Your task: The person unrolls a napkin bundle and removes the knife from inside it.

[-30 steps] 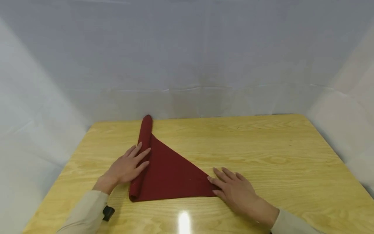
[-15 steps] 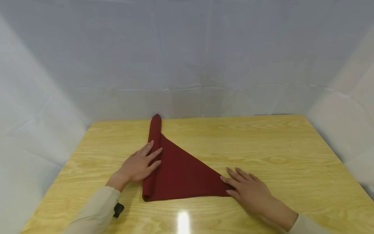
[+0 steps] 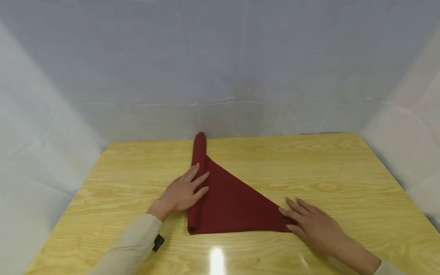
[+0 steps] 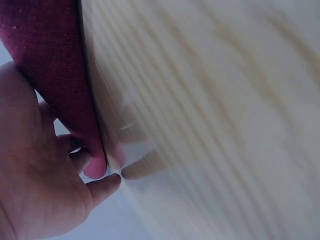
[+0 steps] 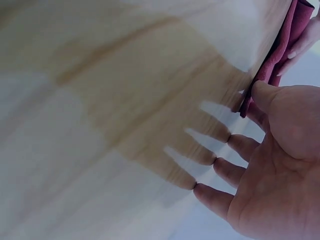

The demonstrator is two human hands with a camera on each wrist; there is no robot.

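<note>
A dark red cloth (image 3: 237,206) lies on the wooden table, rolled into a tube along its left side and flat in a triangle to the right. My left hand (image 3: 180,193) rests on the rolled tube (image 3: 199,149) with its fingers spread and straight. At the cloth's right corner my right hand (image 3: 317,225) lies palm down; its index finger and thumb touch the tip, the other fingers the table. In the left wrist view the roll (image 4: 60,65) runs beside the left hand (image 4: 45,170). The right wrist view has the cloth edge (image 5: 280,60) by the right thumb.
The wooden table (image 3: 309,164) reaches back to a pale sheet wall (image 3: 220,68), with more sheeting at both sides. The roll's far end lies at the table's back edge. A black device (image 3: 158,242) sits at the left sleeve.
Both hands and the cloth have slid together to the right across the table. The cloth keeps its shape, and the hands keep their places on it.
</note>
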